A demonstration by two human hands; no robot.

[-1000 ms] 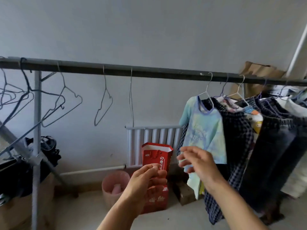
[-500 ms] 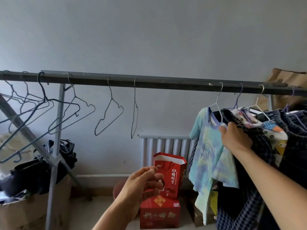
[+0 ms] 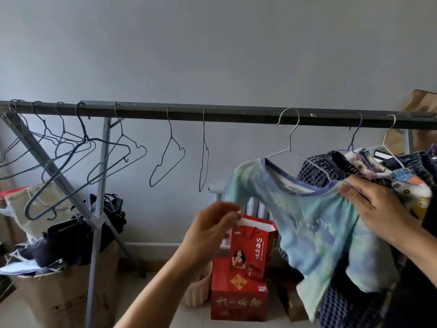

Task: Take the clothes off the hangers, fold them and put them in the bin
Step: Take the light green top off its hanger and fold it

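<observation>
Right end of clothes rail [image 3: 236, 113]: right hand [image 3: 378, 209] grips pale tie-dye tee [image 3: 316, 228] at shoulder, tee on wire hanger [image 3: 290, 147] hooked over rail. Left hand [image 3: 210, 230] apart, raised below mid-rail, fingers loosely curled, empty. Step: unhanging tee. Next, likely: left steadies hanger, right slips neckline free.

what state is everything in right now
tie-dye shirt, one shoulder pulled off the white hanger
white hanger, hooked on the rail
right hand, gripping the shirt's neckline
left hand, raised, loosely curled, holding nothing
dark hangers, bare on the rail
red bag, upright, mouth open
</observation>
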